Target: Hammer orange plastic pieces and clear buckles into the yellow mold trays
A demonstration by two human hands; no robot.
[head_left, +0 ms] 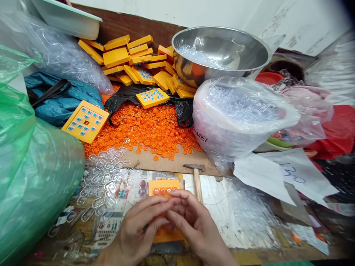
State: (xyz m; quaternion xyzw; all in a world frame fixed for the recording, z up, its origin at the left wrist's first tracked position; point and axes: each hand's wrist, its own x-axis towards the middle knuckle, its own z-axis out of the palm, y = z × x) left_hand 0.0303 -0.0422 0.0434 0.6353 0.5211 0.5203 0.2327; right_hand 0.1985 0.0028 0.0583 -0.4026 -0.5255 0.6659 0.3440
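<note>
A yellow plastic block [164,183] lies on the bench in front of me. Small orange rings with clear rims sit in a row along its far part. My left hand [140,221] and my right hand [194,223] meet over the block and cover most of it. Fingertips of both hands are drawn together above the block, thumbs nearly touching. Whatever they pinch is hidden behind the fingers. Just beyond my right hand lies a hammer [196,181] with a wooden handle. Loose clear plastic rings [102,184] are scattered to the left of the block.
A large heap of orange pieces [144,125] spreads behind the block. Yellow blocks [116,57] are piled further back. A steel bowl [222,44] and a bag of clear pieces [230,122] stand right; a green bag [47,177] bulges at left.
</note>
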